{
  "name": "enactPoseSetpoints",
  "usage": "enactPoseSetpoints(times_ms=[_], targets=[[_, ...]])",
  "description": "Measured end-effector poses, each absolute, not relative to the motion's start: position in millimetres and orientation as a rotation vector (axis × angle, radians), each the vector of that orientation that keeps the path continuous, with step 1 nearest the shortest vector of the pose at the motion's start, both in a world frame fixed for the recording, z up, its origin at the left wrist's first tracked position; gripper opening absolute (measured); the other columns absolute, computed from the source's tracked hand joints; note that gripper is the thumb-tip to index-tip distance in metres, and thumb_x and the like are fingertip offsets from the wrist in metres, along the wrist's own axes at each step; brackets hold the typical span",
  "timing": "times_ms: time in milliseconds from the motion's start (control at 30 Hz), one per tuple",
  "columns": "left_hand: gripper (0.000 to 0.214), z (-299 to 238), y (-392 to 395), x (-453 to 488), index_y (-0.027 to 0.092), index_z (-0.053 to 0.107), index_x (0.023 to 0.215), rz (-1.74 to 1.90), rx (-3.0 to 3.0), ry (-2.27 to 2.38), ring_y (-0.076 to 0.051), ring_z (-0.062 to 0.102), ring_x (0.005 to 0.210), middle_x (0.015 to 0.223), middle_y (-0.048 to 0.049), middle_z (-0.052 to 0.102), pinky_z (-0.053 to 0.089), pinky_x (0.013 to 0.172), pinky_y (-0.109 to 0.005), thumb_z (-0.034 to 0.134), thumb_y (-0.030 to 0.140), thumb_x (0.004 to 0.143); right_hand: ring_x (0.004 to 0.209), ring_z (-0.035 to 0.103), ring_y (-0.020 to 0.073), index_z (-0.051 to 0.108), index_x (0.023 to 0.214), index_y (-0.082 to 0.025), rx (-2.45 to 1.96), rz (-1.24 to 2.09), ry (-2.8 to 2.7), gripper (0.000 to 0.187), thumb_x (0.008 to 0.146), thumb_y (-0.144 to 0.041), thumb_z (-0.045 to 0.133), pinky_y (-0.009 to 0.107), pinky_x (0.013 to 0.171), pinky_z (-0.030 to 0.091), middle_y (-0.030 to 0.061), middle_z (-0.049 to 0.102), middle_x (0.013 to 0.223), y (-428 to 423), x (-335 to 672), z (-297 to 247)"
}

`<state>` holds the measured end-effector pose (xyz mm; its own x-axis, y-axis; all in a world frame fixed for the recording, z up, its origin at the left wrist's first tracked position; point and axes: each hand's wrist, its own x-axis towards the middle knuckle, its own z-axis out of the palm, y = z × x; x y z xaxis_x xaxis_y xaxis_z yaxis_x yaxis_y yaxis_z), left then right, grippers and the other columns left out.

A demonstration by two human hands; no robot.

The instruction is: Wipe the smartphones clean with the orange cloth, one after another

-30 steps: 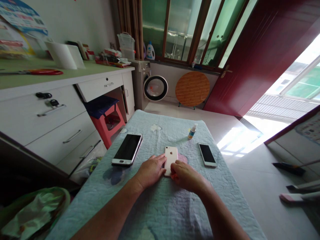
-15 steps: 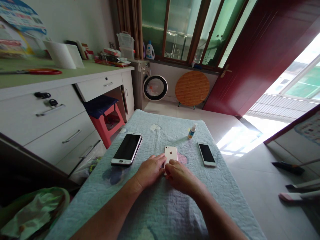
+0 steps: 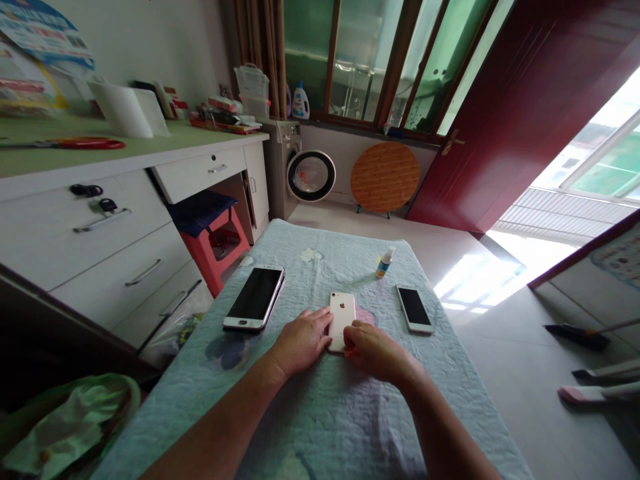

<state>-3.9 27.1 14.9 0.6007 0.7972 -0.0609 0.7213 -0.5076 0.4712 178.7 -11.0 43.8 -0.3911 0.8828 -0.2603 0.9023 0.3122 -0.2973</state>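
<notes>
A pale pink smartphone [image 3: 342,310] lies back side up on the cloth-covered table, its apple logo showing. Along its left edge rests my left hand [image 3: 303,340], open, with fingers stretched out and the tips touching the phone. My right hand [image 3: 373,350] is closed, knuckles bent, pressed on the lower right part of the phone's back. Whatever its fingers pinch is hidden. To the left lies a larger white phone [image 3: 255,295], screen up, on top of a dark edge. A smaller white phone [image 3: 415,308] lies at the right, and a small spray bottle [image 3: 385,263] stands behind it.
A pale blue quilted cloth [image 3: 300,413] covers the table. Left of it are a red stool [image 3: 213,257], white drawers [image 3: 100,230] and a bin [image 3: 131,407]. A washing machine [image 3: 281,160] with its door open and a round wooden tabletop [image 3: 385,177] stand beyond.
My right hand has slid a little to the right across the phone's back, uncovering more of its lower part. My left hand and the phone stay nearly in place.
</notes>
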Motion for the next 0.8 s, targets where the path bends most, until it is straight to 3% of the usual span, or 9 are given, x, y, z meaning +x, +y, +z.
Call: enactPoseSetpoints(times_ms=[467,600,800], targets=[[0.046,17.2,28.9,-7.4,0.021,0.049,0.131,0.195,2.333,1.150,-0.025,0.041,0.131,0.147,-0.0067,0.040,0.030,0.109,-0.039,0.052,0.026,0.085,0.080,0.054,0.0147,0.058,0.084,-0.016,1.695,-0.576,2.579,0.007,0.081,-0.013,0.052,0.025,0.067,0.034,0.0060,0.059,0.091,-13.2,163.6,41.9],[0.040,18.6,27.9,-7.3,0.023,0.052,0.127,0.227,2.334,1.129,-0.024,0.044,0.129,0.143,-0.0054,0.046,0.032,0.107,-0.036,0.049,0.029,0.088,0.081,0.053,0.0142,0.056,0.087,-0.016,1.723,-0.609,2.649,0.010,0.082,-0.012,0.049,0.024,0.069,0.036,0.0053,0.058,0.091,-15.3,154.1,40.0],[0.037,18.9,27.1,-6.4,0.023,0.056,0.122,0.263,2.343,1.110,-0.021,0.046,0.126,0.139,-0.0039,0.051,0.035,0.106,-0.034,0.043,0.018,0.087,0.088,0.053,0.0149,0.056,0.093,-0.016,1.735,-0.728,2.774,0.016,0.080,-0.010,0.048,0.024,0.077,0.038,0.0056,0.058,0.099,-15.2,147.9,34.0]])
